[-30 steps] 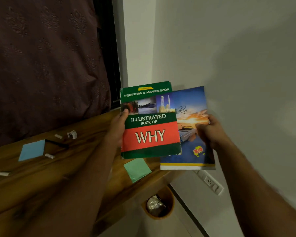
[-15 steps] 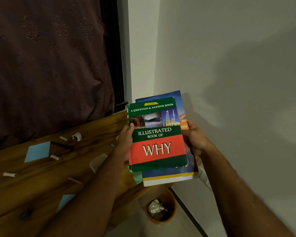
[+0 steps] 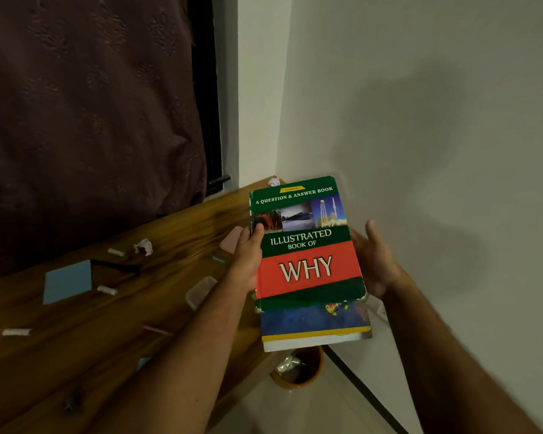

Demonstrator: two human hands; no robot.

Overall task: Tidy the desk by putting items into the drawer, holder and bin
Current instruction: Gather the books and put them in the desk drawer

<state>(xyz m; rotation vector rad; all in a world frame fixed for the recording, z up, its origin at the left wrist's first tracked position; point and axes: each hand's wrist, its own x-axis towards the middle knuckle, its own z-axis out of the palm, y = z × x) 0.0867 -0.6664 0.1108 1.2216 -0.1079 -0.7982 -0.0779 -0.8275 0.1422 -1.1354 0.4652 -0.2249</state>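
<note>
My left hand (image 3: 247,256) grips the left edge of a green and red book titled "Illustrated Book of WHY" (image 3: 306,245), thumb on the cover. A blue book (image 3: 314,321) lies stacked under it and shows only below its bottom edge. My right hand (image 3: 377,261) is at the stack's right edge with fingers spread and thumb off the cover. The stack hangs over the right end of the wooden desk (image 3: 132,317). On the floor below stands a brown bin (image 3: 311,372) with crumpled foil (image 3: 287,364) inside.
On the desk lie a blue sticky note (image 3: 68,281), a black pen (image 3: 116,266), crumpled paper (image 3: 144,246), several short white bits such as one (image 3: 106,290), a clear plastic piece (image 3: 201,291) and a pink item (image 3: 232,239). A white wall runs close on the right.
The green book has slid over the blue one, so the two now form one stack. My right hand has loosened from the blue book and spread its fingers.
</note>
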